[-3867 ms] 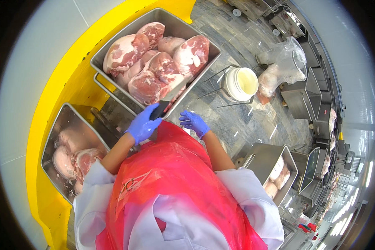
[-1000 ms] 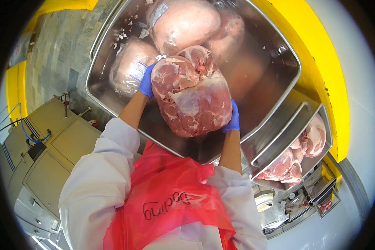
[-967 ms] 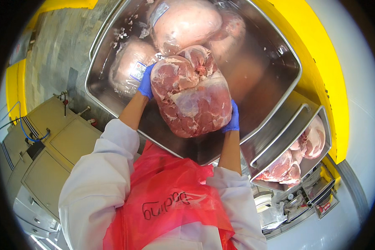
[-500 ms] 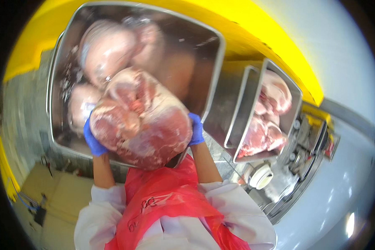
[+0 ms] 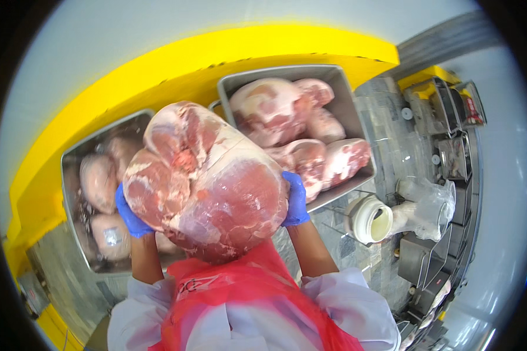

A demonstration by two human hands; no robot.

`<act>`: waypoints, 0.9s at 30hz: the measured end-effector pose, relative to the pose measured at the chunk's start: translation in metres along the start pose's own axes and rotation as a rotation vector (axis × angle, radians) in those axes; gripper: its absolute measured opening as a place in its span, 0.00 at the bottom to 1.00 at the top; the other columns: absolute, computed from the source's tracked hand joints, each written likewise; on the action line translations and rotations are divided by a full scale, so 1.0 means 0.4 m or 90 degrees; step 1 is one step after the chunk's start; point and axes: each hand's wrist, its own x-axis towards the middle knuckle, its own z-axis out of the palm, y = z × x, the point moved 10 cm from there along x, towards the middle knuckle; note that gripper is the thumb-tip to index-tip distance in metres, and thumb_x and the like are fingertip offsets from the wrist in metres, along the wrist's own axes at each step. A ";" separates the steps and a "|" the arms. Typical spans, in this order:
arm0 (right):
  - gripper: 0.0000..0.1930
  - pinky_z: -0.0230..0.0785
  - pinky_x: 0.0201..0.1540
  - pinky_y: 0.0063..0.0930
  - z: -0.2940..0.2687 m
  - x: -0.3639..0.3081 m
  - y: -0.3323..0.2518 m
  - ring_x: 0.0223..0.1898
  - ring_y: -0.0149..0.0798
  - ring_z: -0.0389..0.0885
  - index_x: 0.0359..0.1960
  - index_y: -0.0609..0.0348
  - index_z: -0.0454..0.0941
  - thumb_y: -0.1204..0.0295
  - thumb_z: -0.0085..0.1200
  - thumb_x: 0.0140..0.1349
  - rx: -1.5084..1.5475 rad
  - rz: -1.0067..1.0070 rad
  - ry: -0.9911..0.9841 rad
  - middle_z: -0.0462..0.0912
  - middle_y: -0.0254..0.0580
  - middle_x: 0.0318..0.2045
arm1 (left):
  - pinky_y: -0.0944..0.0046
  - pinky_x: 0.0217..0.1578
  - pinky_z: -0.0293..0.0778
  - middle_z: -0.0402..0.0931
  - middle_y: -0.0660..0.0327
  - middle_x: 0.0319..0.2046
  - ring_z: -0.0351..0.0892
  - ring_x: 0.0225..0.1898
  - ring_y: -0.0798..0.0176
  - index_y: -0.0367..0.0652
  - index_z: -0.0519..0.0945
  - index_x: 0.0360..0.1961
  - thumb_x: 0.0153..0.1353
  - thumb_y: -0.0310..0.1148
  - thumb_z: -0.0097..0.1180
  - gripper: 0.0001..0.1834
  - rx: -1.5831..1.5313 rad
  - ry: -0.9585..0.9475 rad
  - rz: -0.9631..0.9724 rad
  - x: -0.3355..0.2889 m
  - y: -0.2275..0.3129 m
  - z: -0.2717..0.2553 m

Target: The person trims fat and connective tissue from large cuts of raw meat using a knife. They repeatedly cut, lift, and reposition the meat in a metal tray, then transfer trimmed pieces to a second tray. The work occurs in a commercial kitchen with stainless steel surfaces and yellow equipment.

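Note:
A large raw pork leg (image 5: 216,187) is held up in front of my red apron, its cut side with a round of bone or fat facing up. On its left edge my left hand (image 5: 132,215), in a blue glove, grips it. Opposite, my gloved right hand (image 5: 295,200) clasps the right edge. The fingertips of both hands are partly hidden underneath. Below and to the left stands a metal tub (image 5: 70,205) holding several pale, shiny pieces of meat (image 5: 98,181). Beyond the leg's right side is another metal tub (image 5: 357,111) with several raw pork pieces (image 5: 269,111).
A yellow barrier (image 5: 216,50) curves behind both tubs. To the right on the tiled floor (image 5: 380,123) stand a white bucket (image 5: 371,221) and a clear plastic bag (image 5: 433,207). Metal tubs and racks (image 5: 427,254) line the far right.
I have turned to the right with the pork leg in both hands. The left tub now lies lower and further left in view, and the right tub is closer to the leg.

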 end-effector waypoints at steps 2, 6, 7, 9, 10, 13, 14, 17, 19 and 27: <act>0.29 0.71 0.60 0.42 -0.069 -0.038 -0.157 0.53 0.47 0.80 0.57 0.61 0.76 0.51 0.50 0.62 0.063 -0.043 0.013 0.81 0.48 0.53 | 0.58 0.51 0.78 0.80 0.56 0.50 0.81 0.48 0.59 0.38 0.79 0.52 0.69 0.42 0.48 0.20 0.163 -0.136 0.074 0.054 0.102 0.299; 0.31 0.70 0.61 0.44 -0.318 -0.004 -0.418 0.57 0.48 0.78 0.62 0.60 0.72 0.51 0.48 0.64 0.153 -0.203 0.062 0.78 0.49 0.58 | 0.53 0.61 0.70 0.80 0.54 0.52 0.78 0.55 0.55 0.42 0.78 0.55 0.69 0.52 0.46 0.27 -0.350 -0.332 -0.414 0.138 -0.109 0.984; 0.31 0.69 0.62 0.44 -0.365 -0.003 -0.457 0.59 0.47 0.77 0.63 0.59 0.71 0.51 0.47 0.64 0.166 -0.231 0.061 0.78 0.47 0.59 | 0.54 0.60 0.71 0.80 0.54 0.52 0.78 0.55 0.55 0.42 0.78 0.56 0.68 0.51 0.47 0.27 -0.312 -0.357 -0.446 0.160 -0.175 1.087; 0.31 0.69 0.63 0.44 -0.444 0.011 -0.534 0.59 0.48 0.77 0.63 0.58 0.71 0.51 0.47 0.65 0.159 -0.259 0.101 0.78 0.47 0.59 | 0.54 0.60 0.71 0.79 0.53 0.55 0.78 0.55 0.54 0.42 0.76 0.58 0.66 0.51 0.51 0.27 -0.239 -0.414 -0.471 0.201 -0.304 1.267; 0.31 0.68 0.63 0.44 -0.488 0.023 -0.565 0.59 0.48 0.77 0.64 0.58 0.71 0.51 0.46 0.66 0.156 -0.269 0.126 0.78 0.47 0.59 | 0.55 0.60 0.71 0.77 0.53 0.56 0.78 0.55 0.53 0.43 0.75 0.60 0.64 0.51 0.54 0.29 -0.206 -0.449 -0.471 0.213 -0.372 1.351; 0.41 0.69 0.61 0.56 -0.666 0.143 -0.607 0.60 0.54 0.75 0.70 0.56 0.63 0.42 0.52 0.62 0.099 -0.169 0.105 0.71 0.48 0.65 | 0.56 0.62 0.69 0.72 0.52 0.62 0.75 0.58 0.52 0.44 0.68 0.67 0.60 0.54 0.59 0.38 0.162 -0.540 -0.445 0.224 -0.621 1.500; 0.46 0.69 0.59 0.61 -0.726 0.194 -0.597 0.60 0.59 0.74 0.72 0.56 0.59 0.40 0.56 0.59 0.063 -0.081 0.135 0.67 0.49 0.67 | 0.56 0.63 0.68 0.70 0.52 0.64 0.73 0.61 0.52 0.44 0.66 0.69 0.59 0.55 0.60 0.41 0.292 -0.558 -0.333 0.234 -0.674 1.513; 0.57 0.75 0.48 0.63 -0.926 0.305 -0.637 0.56 0.68 0.75 0.74 0.58 0.45 0.39 0.63 0.53 0.024 -0.010 0.313 0.58 0.52 0.68 | 0.55 0.66 0.65 0.66 0.51 0.68 0.68 0.67 0.51 0.46 0.60 0.73 0.58 0.59 0.60 0.48 0.531 -0.633 -0.013 0.163 -0.747 1.655; 0.52 0.76 0.43 0.54 -0.887 0.335 -0.718 0.51 0.61 0.78 0.72 0.58 0.52 0.41 0.63 0.54 -0.182 -0.071 0.360 0.63 0.52 0.64 | 0.52 0.66 0.64 0.64 0.47 0.68 0.66 0.68 0.47 0.49 0.62 0.72 0.58 0.60 0.58 0.45 0.717 -0.751 0.113 0.017 -0.732 1.733; 0.31 0.72 0.33 0.34 -0.814 0.325 -0.732 0.43 0.41 0.80 0.62 0.46 0.72 0.47 0.59 0.60 -0.332 -0.110 0.409 0.73 0.45 0.56 | 0.55 0.60 0.71 0.78 0.48 0.56 0.78 0.58 0.50 0.45 0.76 0.62 0.65 0.50 0.56 0.29 0.645 -0.931 -0.010 -0.220 -0.613 1.691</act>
